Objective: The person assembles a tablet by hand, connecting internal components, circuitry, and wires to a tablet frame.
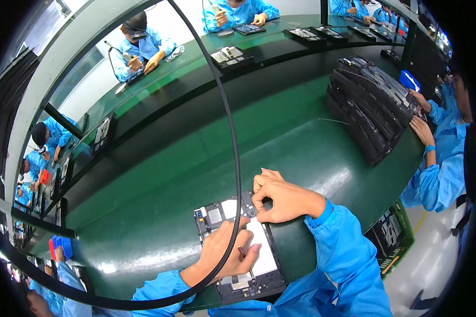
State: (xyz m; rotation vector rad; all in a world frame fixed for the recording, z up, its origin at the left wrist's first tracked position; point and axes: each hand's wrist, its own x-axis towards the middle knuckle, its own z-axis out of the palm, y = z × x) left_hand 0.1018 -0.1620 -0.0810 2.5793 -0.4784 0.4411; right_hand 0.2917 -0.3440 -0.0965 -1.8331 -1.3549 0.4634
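So there's an opened tablet (pixel 238 243) lying flat on the green worktop (pixel 158 211), back cover off, a white panel showing in the middle and dark boards at both ends. Everything below is placed relative to that tablet.

The left hand (pixel 228 252) sits right on top of its middle, fingers curled, pinching a thin brownish tool (pixel 241 253) whose tip rests on the white panel. The right hand (pixel 280 198) is at the tablet's far right corner, fingers bent in with the tips pressing down on the edge there. It's mostly closed, but I can't tell if it actually has hold of anything.

A thin black cable (pixel 237 158) loops across the view in front of the tablet and over the left hand.

Further off, beyond the tablet and to the right, there's a leaning stack of black trays (pixel 370 111), with another person's hands (pixel 420 124) on its right side. More people in blue coats sit along the far side of the worktop, well apart from the tablet.
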